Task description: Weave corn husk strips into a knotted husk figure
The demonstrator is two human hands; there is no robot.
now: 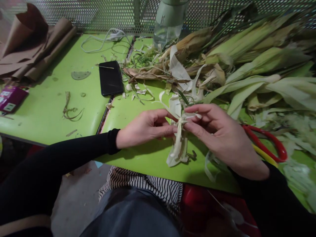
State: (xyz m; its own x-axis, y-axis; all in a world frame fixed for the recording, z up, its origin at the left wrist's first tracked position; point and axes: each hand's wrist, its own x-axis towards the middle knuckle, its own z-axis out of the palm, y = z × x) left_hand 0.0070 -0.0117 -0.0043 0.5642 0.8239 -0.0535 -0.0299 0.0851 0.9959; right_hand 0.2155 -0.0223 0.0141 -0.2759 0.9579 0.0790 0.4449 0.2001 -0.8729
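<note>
My left hand (pixel 145 128) and right hand (pixel 219 138) both pinch the pale, papery corn-husk bundle (pixel 178 148); tugging too hard could tear it.

Open green table (pixel 49 108) left of phone (pixel 111 78); husk pile (pixel 247 65) blocks right and rear, red scissors (pixel 266 144) probably crowd right wrist.
</note>
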